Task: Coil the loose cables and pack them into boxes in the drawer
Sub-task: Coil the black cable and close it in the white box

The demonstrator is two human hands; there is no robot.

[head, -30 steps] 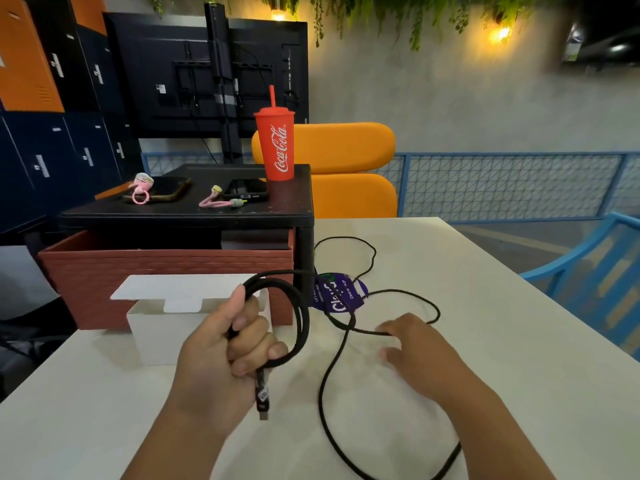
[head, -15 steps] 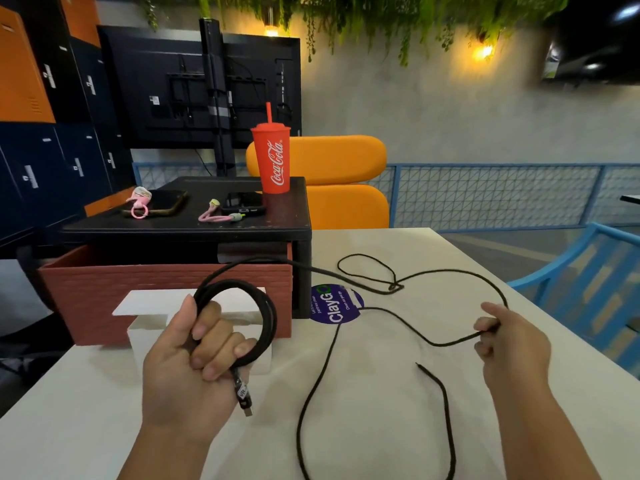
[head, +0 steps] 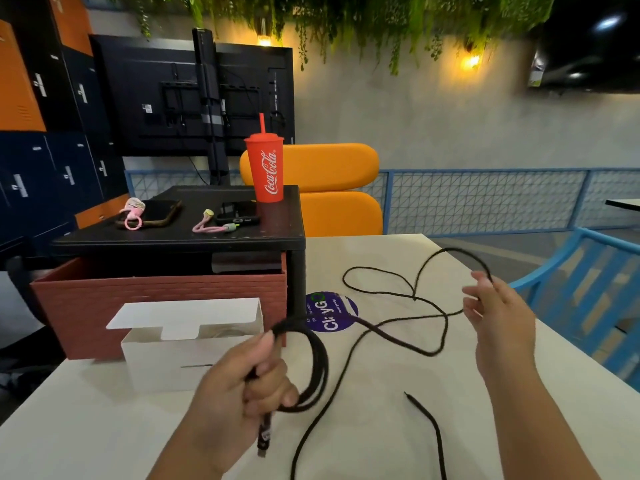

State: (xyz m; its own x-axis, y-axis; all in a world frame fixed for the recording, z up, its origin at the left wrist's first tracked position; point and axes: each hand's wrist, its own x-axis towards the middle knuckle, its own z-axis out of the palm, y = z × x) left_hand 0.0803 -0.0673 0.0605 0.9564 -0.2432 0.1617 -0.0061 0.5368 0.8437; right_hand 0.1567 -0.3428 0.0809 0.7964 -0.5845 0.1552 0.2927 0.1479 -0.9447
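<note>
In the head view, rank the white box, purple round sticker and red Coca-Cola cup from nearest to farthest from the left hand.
From the left hand, which grips the black cable:
1. white box, just ahead, to its left.
2. purple round sticker, ahead, to its right.
3. red Coca-Cola cup, far back on the black stand.

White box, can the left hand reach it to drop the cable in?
Probably yes. The white box sits open just beyond the left hand, with nothing between them, and that hand grips the coiled part of the black cable.
</note>
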